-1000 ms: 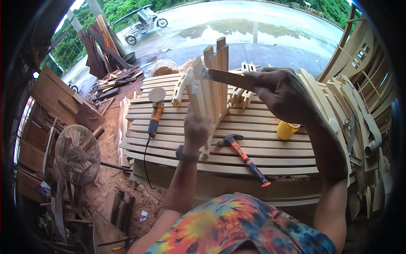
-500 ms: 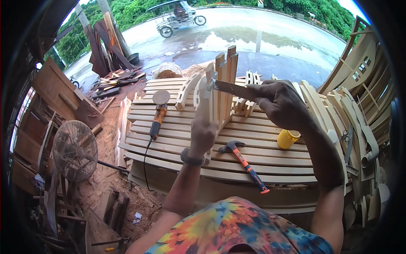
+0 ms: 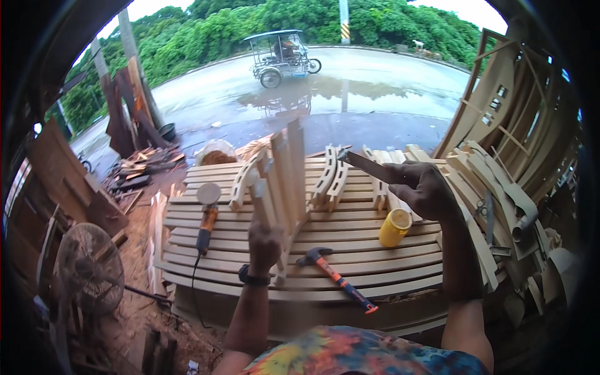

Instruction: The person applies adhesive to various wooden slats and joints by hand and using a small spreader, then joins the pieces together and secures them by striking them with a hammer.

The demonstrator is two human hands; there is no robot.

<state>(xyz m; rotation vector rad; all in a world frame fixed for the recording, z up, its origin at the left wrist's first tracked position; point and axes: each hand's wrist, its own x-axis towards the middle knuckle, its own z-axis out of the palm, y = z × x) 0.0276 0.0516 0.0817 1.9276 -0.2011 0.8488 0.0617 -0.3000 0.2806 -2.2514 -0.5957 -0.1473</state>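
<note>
My left hand [image 3: 265, 247] is wrapped round a pale wooden piece [image 3: 265, 206], one of a group of upright slats [image 3: 289, 172] that stand on the slatted wood surface [image 3: 350, 247]. A whitish smear shows near the top of the held piece. In my right hand [image 3: 425, 190] is a thin flat stick [image 3: 372, 167], pinched at one end. Its far tip carries a greyish-white paste and points left, apart from the slats. Below the right hand stands an open yellow jar [image 3: 395, 229]. A claw hammer [image 3: 337, 279] lies between my forearms.
An angle grinder [image 3: 207, 219] with a cord lies at the left of the slats. Slotted curved wood pieces [image 3: 323, 178] rest at the far side. A fan [image 3: 90, 267] stands left, stacked boards [image 3: 494, 194] right. On the wet road passes a three-wheeled vehicle [image 3: 281, 57].
The stick in my right hand has come away from the top of the held wood and moved right. My left hand keeps its hold. The whole view has tilted up.
</note>
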